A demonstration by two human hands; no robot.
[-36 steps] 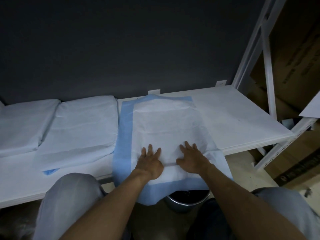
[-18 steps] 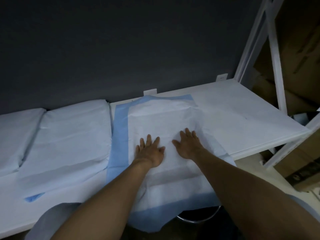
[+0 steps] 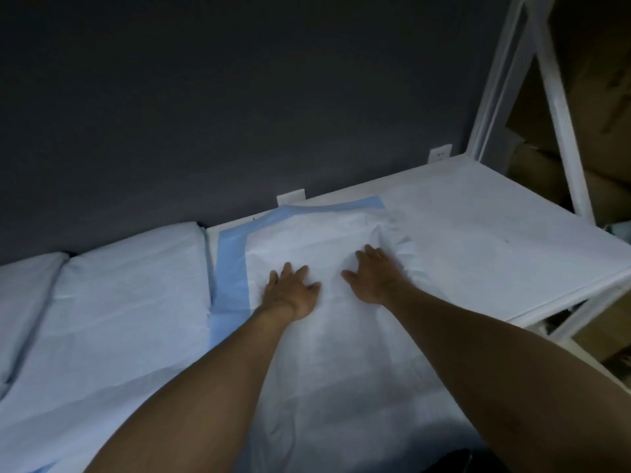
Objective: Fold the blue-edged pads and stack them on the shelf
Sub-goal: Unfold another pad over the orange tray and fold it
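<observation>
A white pad with a blue border (image 3: 307, 240) lies spread on the white shelf (image 3: 495, 254), its near part running toward me between my arms. My left hand (image 3: 290, 290) presses flat on the pad's middle, fingers straight and spread. My right hand (image 3: 374, 274) lies flat beside it, fingers pointing toward the pad's rumpled right edge (image 3: 406, 250). The blue border shows along the pad's left side and far edge. A folded pad (image 3: 129, 302) lies to the left, with another folded pad (image 3: 24, 295) beyond it.
A dark wall stands directly behind the shelf. The shelf's white upright and diagonal brace (image 3: 553, 107) rise at the right, with cardboard boxes (image 3: 580, 158) behind them. A small white tab (image 3: 290, 198) sits at the shelf's back edge.
Both hands have slid farther along the pad toward the wall, the right one nearing the rumpled right edge. The view has closed in on the shelf.
</observation>
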